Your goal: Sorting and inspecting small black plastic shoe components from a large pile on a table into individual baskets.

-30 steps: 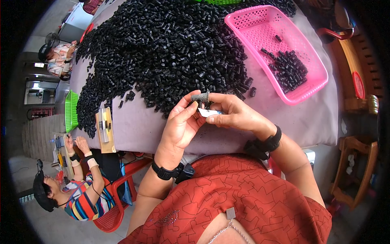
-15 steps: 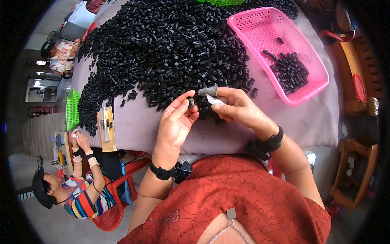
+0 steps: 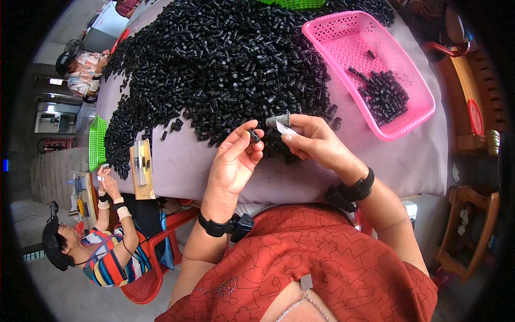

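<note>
My left hand (image 3: 234,161) pinches a small black plastic piece (image 3: 255,135), shaped like a cord lock, between thumb and fingers. Just right of it, my right hand (image 3: 316,140) grips a small pale blade (image 3: 285,129) between thumb and index finger. A grey, rough-looking finger cover (image 3: 278,120) sits over the right index fingertip. The blade's pointed end faces the black piece, with a small gap between them. Beyond both hands spreads a big heap of similar black pieces (image 3: 214,70).
A pink basket (image 3: 370,121) with some black pieces stands on the cloth-covered table (image 3: 257,182) at right. Left are a tray with a clear tube (image 3: 140,174) and a green basket (image 3: 97,142). One person (image 3: 110,252) sits nearby; another (image 3: 83,75) is farther off.
The black piece has turned in my left fingers, showing another side. My right hand with the blade has shifted slightly to the right, and the blade's angle differs.
</note>
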Demonstrator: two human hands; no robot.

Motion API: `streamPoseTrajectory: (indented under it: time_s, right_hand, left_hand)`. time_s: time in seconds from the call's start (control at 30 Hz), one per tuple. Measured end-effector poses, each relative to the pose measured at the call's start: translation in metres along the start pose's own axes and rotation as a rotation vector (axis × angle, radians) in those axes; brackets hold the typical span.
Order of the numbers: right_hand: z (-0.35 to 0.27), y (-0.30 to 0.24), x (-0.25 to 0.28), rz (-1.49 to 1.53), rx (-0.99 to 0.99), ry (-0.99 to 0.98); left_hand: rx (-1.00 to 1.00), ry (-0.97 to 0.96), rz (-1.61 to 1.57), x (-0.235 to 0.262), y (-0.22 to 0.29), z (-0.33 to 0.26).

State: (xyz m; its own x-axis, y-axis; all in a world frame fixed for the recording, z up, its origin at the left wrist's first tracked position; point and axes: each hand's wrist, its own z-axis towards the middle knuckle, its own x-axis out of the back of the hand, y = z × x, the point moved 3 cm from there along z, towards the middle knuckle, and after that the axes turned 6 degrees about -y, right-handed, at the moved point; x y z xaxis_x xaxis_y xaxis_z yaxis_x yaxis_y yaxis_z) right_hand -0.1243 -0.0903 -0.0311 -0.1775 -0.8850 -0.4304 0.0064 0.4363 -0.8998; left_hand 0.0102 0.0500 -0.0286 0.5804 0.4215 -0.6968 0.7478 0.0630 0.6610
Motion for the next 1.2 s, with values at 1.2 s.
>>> streamPoseTrajectory:
  time_s: [1.2]
  right_hand:
    - [-0.005,-0.005,-0.013,-0.005,0.047,-0.187]
  left_hand:
    - [0.074,-0.054,0.021,-0.009,-0.014,0.006]
